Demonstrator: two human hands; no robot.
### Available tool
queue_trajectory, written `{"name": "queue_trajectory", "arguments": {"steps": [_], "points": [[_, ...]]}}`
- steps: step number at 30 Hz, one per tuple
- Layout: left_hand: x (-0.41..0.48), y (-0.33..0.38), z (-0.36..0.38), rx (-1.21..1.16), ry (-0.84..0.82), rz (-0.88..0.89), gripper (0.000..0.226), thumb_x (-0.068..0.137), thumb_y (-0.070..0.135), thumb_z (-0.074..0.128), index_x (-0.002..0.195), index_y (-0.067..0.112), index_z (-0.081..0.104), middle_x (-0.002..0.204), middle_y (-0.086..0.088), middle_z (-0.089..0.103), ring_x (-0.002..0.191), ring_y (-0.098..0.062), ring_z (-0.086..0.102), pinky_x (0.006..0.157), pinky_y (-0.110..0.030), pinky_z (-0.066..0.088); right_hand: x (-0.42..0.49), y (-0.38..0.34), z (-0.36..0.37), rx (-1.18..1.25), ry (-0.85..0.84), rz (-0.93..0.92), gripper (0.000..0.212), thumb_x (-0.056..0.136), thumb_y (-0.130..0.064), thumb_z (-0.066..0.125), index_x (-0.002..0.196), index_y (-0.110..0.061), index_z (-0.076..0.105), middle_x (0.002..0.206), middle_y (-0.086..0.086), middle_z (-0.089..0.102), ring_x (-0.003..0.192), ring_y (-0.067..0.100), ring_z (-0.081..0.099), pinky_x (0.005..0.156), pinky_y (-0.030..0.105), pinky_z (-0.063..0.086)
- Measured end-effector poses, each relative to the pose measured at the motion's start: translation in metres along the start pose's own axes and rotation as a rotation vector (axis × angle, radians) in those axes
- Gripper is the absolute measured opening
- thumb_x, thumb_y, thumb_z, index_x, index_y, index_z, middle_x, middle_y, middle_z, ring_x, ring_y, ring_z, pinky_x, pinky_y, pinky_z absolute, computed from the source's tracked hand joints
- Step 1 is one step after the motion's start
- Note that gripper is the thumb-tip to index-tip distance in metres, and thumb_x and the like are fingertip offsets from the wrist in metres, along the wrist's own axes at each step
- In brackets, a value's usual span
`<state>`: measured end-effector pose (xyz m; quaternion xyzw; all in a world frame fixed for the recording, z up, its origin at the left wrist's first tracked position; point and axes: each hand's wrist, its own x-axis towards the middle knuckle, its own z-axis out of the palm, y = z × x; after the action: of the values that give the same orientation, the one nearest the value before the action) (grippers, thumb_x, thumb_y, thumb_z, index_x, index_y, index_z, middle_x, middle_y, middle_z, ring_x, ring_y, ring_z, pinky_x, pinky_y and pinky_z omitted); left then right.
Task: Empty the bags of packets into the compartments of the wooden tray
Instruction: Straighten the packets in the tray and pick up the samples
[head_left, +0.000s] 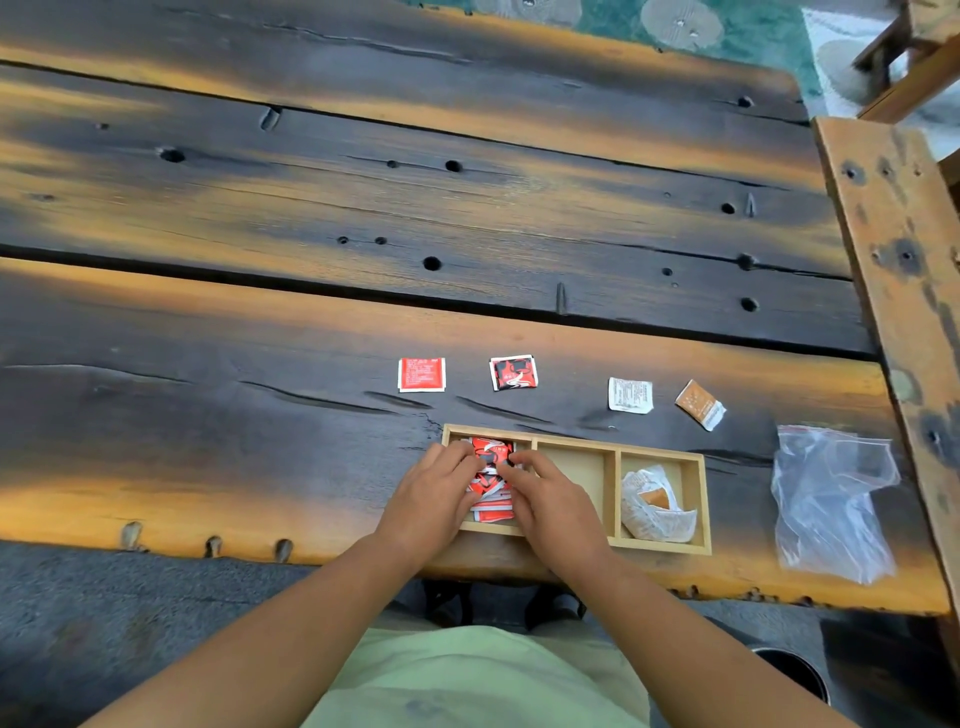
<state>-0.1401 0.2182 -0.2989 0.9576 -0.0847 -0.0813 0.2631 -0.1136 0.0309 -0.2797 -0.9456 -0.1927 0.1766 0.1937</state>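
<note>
Both forearms reach forward from the bottom of the head view over a pale green garment. The left hand (436, 493) and the right hand (545, 496) rest side by side on the red packets (491, 480) heaped in the left compartment of the wooden tray (654, 545); their fingers lie spread and curled over the heap, pressing on it, and whether either one pinches a packet cannot be told. Just to the right of the right hand the middle compartment shows bare wood. Further right, the end compartment holds white and orange packets (655, 512) bunched together. Well to the right of both hands, a clear plastic bag (831, 506) lies flat and crumpled on the table (260, 322). Beyond the fingertips, four single packets lie apart in a row on the table: a red packet (421, 374), a red-and-black packet (513, 372), a white packet (629, 395) and an orange-and-white packet (700, 405). The tray sits close to the table's near edge.
</note>
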Motion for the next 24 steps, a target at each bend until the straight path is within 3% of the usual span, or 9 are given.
{"name": "queue_trajectory", "arguments": {"steps": [5,8,10,12,14,16,18,21,24], "points": [[0.011,-0.005,-0.016,-0.112,-0.127,-0.044,0.037,0.094,0.028,0.061,0.130,0.019,0.058,0.132,0.004,0.052,0.121,-0.017,0.048,0.098,-0.036,0.046,0.019,-0.004,-0.023,0.064,-0.098,0.024,0.031,0.097,-0.027,0.052,0.123,-0.024,0.067,0.122,-0.005,0.062,0.103,0.019,0.064,0.082,0.036,0.051],[0.023,-0.008,-0.031,-0.211,-0.159,-0.127,0.030,0.093,0.026,0.062,0.122,0.020,0.063,0.117,0.005,0.061,0.104,-0.015,0.058,0.086,-0.026,0.045,0.037,-0.007,-0.040,0.077,-0.127,0.049,0.025,0.097,-0.029,0.053,0.115,-0.024,0.069,0.105,-0.004,0.071,0.095,0.019,0.066,0.074,0.032,0.048],[0.032,-0.009,-0.039,-0.339,-0.125,-0.217,0.025,0.092,0.023,0.064,0.117,0.021,0.064,0.103,0.007,0.066,0.092,-0.012,0.062,0.083,-0.032,0.052,0.052,-0.010,-0.049,0.130,-0.116,0.061,0.022,0.097,-0.028,0.054,0.111,-0.022,0.070,0.099,-0.003,0.074,0.090,0.018,0.068,0.075,0.033,0.052],[0.041,-0.013,-0.046,-0.428,-0.083,-0.319,0.025,0.093,0.022,0.063,0.118,0.021,0.063,0.097,0.008,0.067,0.087,-0.010,0.063,0.081,-0.033,0.054,0.069,-0.013,-0.053,0.219,-0.093,0.090,0.021,0.096,-0.027,0.057,0.110,-0.020,0.070,0.097,-0.003,0.075,0.086,0.016,0.067,0.078,0.034,0.054],[0.052,-0.022,-0.053,-0.372,-0.027,-0.351,0.022,0.093,0.022,0.062,0.115,0.020,0.065,0.099,0.005,0.068,0.089,-0.012,0.062,0.082,-0.032,0.052,0.087,-0.014,-0.053,0.275,-0.073,0.119,0.019,0.095,-0.026,0.058,0.110,-0.021,0.070,0.095,-0.005,0.073,0.080,0.014,0.063,0.078,0.033,0.053],[0.063,-0.034,-0.057,-0.302,-0.002,-0.336,0.020,0.093,0.021,0.061,0.112,0.017,0.067,0.105,-0.001,0.069,0.093,-0.017,0.062,0.083,-0.031,0.049,0.109,-0.012,-0.052,0.264,-0.044,0.133,0.021,0.095,-0.026,0.058,0.112,-0.023,0.069,0.097,-0.005,0.072,0.079,0.017,0.064,0.080,0.035,0.053],[0.077,-0.046,-0.061,-0.227,-0.023,-0.325,0.021,0.093,0.019,0.061,0.113,0.013,0.066,0.112,-0.007,0.066,0.100,-0.022,0.060,0.087,-0.032,0.046,0.128,-0.008,-0.050,0.194,-0.035,0.135,0.025,0.093,-0.023,0.058,0.117,-0.021,0.064,0.109,0.001,0.069,0.091,0.025,0.065,0.083,0.038,0.052],[0.100,-0.061,-0.062,-0.134,-0.005,-0.316,0.023,0.092,0.016,0.060,0.114,0.010,0.065,0.114,-0.012,0.059,0.107,-0.030,0.057,0.092,-0.041,0.047,0.149,0.002,-0.050,0.076,-0.030,0.140,0.030,0.092,-0.019,0.059,0.122,-0.015,0.056,0.127,0.010,0.051,0.101,0.035,0.061,0.085,0.040,0.049],[0.120,-0.072,-0.060,-0.055,-0.018,-0.331,0.028,0.089,0.017,0.062,0.116,0.011,0.061,0.116,-0.011,0.051,0.107,-0.032,0.054,0.089,-0.046,0.049,0.164,0.013,-0.048,-0.004,-0.079,0.146,0.040,0.090,-0.020,0.064,0.126,-0.012,0.049,0.132,0.015,0.042,0.105,0.041,0.058,0.086,0.043,0.049]]}}
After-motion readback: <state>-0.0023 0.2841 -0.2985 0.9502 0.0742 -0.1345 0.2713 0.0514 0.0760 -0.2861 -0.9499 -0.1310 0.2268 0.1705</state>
